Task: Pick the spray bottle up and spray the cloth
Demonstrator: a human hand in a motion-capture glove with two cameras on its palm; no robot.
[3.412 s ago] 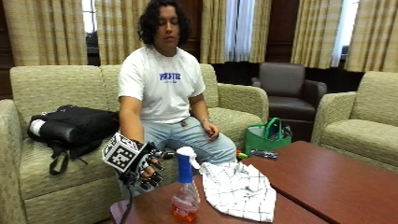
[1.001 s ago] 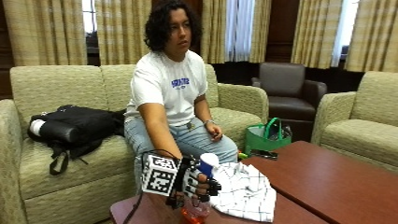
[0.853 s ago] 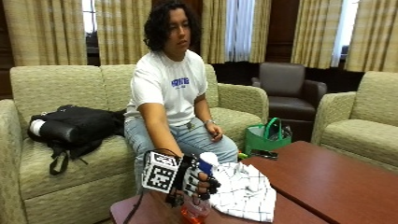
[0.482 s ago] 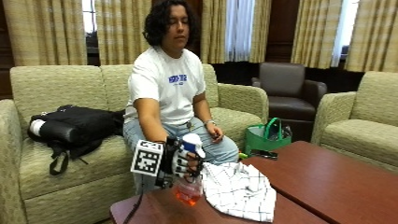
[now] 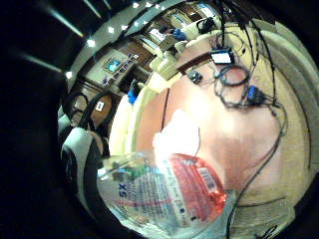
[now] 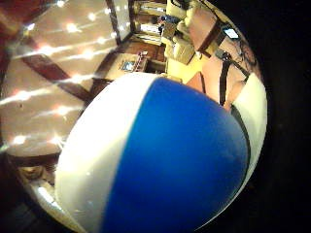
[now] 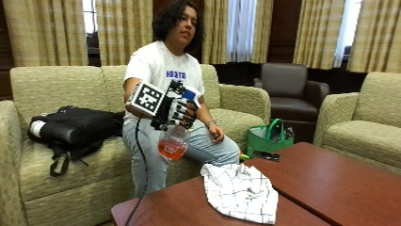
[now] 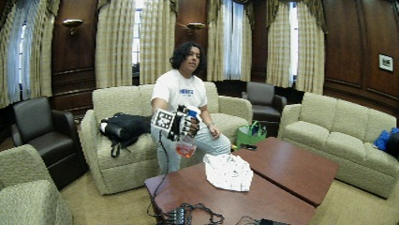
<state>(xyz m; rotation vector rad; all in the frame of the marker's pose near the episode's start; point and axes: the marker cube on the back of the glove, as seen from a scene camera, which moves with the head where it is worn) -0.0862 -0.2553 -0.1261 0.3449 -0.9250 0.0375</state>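
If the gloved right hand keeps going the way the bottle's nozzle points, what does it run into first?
Probably nothing soon. The right hand holds the spray bottle lifted off the table, its nozzle aimed out above the checked cloth. That line looks free, though depth is hard to judge.

Dark wood-panelled walls (image 8: 349,47); tall windows with gold plaid curtains (image 8: 115,42); two wall sconces (image 8: 73,22); beige upholstered sofas (image 8: 336,136); dark brown leather armchairs (image 8: 37,136); reddish-brown wooden tables (image 8: 287,164); tan carpet (image 8: 99,206).
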